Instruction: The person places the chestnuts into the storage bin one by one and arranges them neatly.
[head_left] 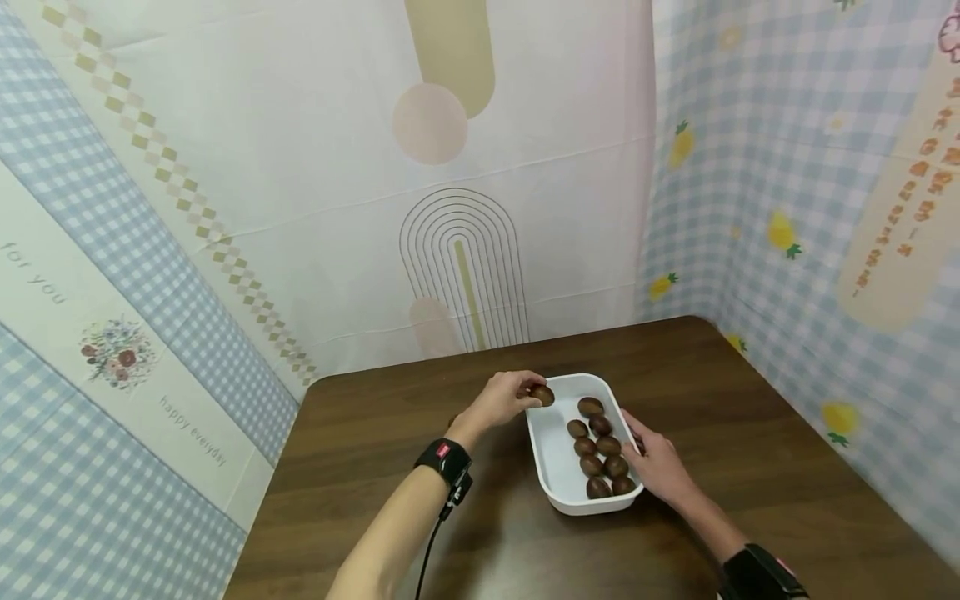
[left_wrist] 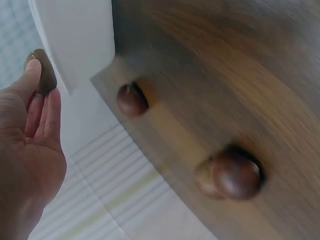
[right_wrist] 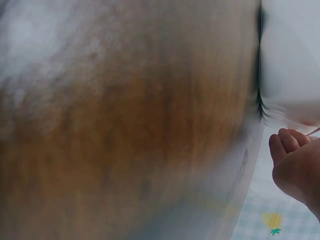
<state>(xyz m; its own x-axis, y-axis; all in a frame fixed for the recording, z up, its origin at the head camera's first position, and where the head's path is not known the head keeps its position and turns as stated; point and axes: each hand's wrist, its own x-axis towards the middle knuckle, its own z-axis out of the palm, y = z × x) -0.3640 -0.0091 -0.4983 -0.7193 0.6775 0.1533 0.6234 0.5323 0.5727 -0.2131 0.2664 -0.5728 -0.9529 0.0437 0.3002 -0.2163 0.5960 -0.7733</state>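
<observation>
My left hand (head_left: 501, 402) pinches a chestnut (head_left: 542, 395) between thumb and fingers, over the far left corner of a white tray (head_left: 553, 454). In the left wrist view, the same brown chestnut (left_wrist: 46, 72) sits at the fingertips, beside the tray wall (left_wrist: 80, 40). Several glossy brown chestnuts (head_left: 591, 465) lie in the tray, mostly along its right side. My right hand (head_left: 662, 465) grips the tray's right rim, thumb on the inner side and fingers outside. The right wrist view shows that hand (right_wrist: 300, 165) at the tray's edge, with its fingertips partly cut off.
The tray stands on a dark wooden table (head_left: 360, 467). On the table left of the tray lie a loose chestnut (left_wrist: 132, 100) and a blurred clump of chestnuts (left_wrist: 237, 175). Patterned cloth (head_left: 337, 167) hangs behind the table's far edge and at both sides.
</observation>
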